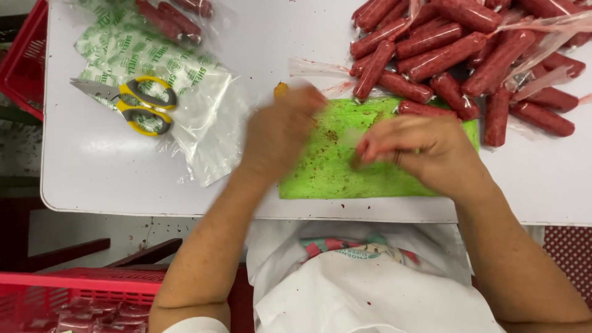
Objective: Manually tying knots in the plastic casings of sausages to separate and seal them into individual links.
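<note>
A green cutting board (327, 176) lies on the white table (105, 172), speckled with red crumbs. My left hand (277, 132) is blurred over the board's left edge, with a small orange-yellow thing (281, 90) showing just beyond its fingers; whether it holds that thing is unclear. My right hand (419, 151) is over the middle of the board, fingers curled toward the left, and I cannot see anything in it. A heap of red sausages (456, 55) lies beyond the board at the back right, one sausage (425, 109) touching the board's far edge.
Yellow-handled scissors (132, 102) rest on a stack of clear bags with green print (154, 68) at the left. Several packed sausages (172, 18) lie at the back left. Red crates stand at the far left (24, 61) and below the table (74, 296).
</note>
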